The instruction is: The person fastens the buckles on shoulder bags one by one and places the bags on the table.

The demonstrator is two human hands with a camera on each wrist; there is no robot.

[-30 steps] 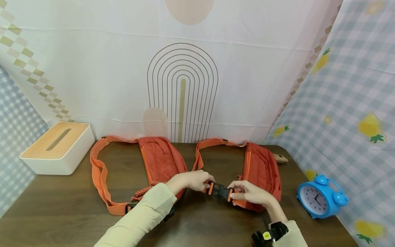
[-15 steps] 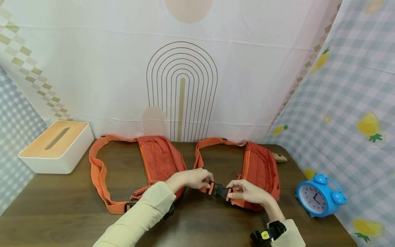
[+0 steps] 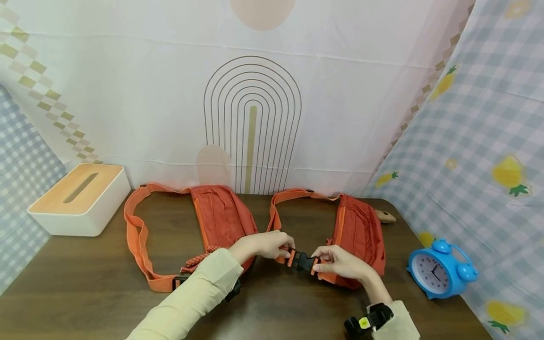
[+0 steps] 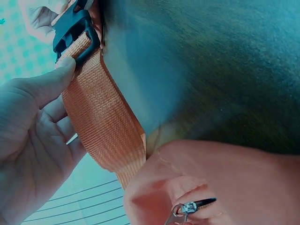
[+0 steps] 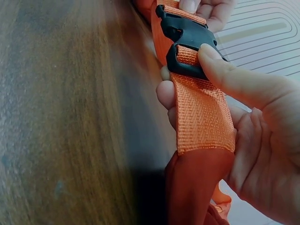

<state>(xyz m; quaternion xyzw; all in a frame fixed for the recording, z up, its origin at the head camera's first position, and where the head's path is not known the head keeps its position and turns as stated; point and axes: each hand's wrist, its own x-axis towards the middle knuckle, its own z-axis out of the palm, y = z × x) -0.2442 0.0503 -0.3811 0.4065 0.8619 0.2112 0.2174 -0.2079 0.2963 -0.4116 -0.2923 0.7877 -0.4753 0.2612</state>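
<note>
A black side-release buckle joins the two orange strap ends of the right-hand red waist pack. Its halves look fitted together in both wrist views. My left hand pinches the left end, its thumb lying on the strap at the buckle's edge. From the other side my right hand grips the right end, thumb on the frame and fingers curled behind the webbing. A second red waist pack lies under my left forearm, which hides part of it.
The second pack's orange strap loops leftward over the wooden table. A white tissue box with a wooden lid stands at the back left. A blue alarm clock is at the right, and a small tan object lies behind the right pack.
Both hands keep their hold on the buckle and have barely moved. The head view has shifted slightly; the packs, box and clock stay where they were.
</note>
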